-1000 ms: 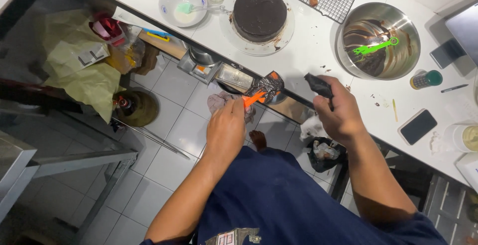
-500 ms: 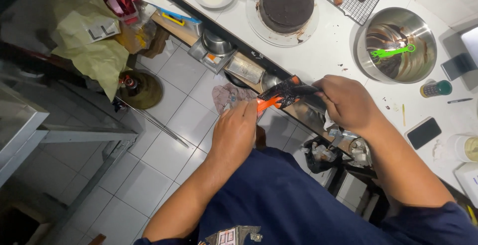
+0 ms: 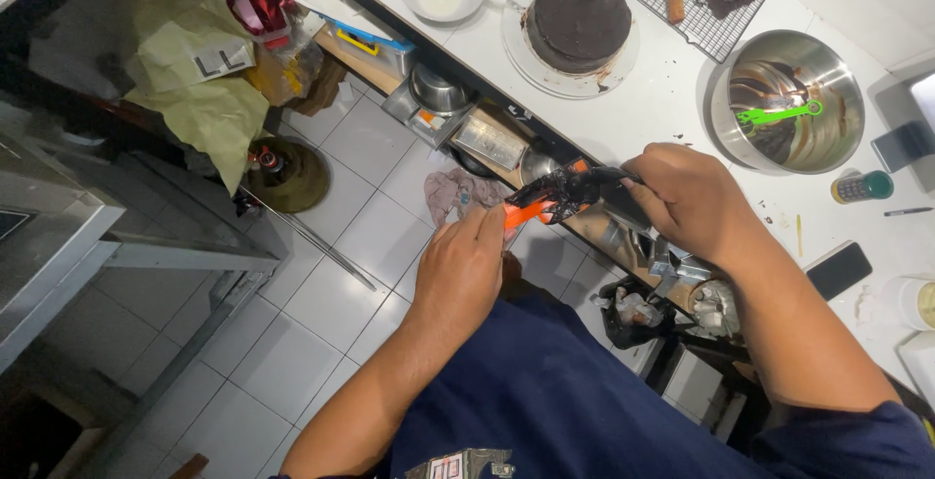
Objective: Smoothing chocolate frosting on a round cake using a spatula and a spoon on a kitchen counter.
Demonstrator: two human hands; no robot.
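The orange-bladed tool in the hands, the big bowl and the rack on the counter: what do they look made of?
Orange spatula: probably silicone or plastic, matte, smeared dark; held by the right hand, touched by the left hand. Bowl: likely stainless steel, given its shiny reflective wall. Cooling rack: thin metal wire in a grid.

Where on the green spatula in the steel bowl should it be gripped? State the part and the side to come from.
Grip the green spatula by its handle end, which points toward the bowl's right rim. Come from above, on that right side: the steel bowl is open on top, its walls block a sideways reach, and the other end lies lower against the smeared inside.
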